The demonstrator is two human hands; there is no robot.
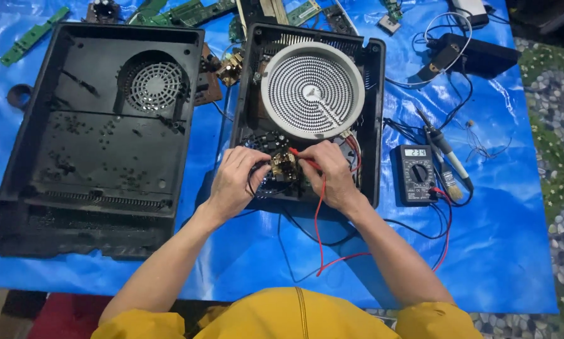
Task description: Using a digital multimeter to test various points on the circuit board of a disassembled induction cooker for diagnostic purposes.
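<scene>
two forearms angled inward, left hand (235, 179) pinching black probe (255, 174), right hand (329, 172) pinching red probe (302, 159)

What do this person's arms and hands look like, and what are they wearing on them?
Both arms are bare from the hands up past the elbows. The left hand and right hand wear no gloves, and no rings or watch can be seen. Short mustard-yellow fabric sleeves cover only the upper arms, part of a matching yellow top.
</scene>
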